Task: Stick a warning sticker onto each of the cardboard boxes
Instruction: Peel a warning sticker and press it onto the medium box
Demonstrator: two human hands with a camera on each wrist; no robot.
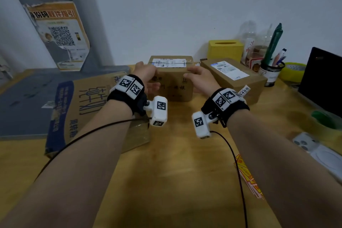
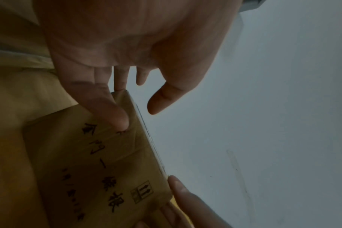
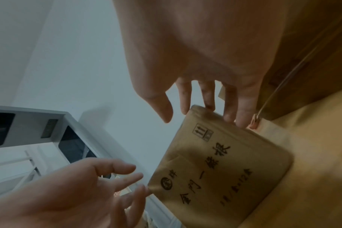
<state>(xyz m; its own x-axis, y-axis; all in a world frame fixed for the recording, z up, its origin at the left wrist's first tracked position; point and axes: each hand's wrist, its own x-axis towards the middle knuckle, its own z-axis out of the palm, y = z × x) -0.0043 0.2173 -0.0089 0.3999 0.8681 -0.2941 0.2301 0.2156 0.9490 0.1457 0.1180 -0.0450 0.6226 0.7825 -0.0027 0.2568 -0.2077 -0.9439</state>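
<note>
matt cardboard box, wooden table

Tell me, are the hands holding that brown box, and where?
Not gripped yet. The left hand and right hand are open at the cardboard box's two upper corners, fingers just touching its sides.

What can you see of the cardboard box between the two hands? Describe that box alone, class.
The cardboard box is brown and closed, standing flat on the wooden table near the wall. A white shipping label lies across its top; dark printed characters and an arrows mark cover its near face. The left hand touches its left end, and the right hand reaches its right end. No warning sticker shows.
</note>
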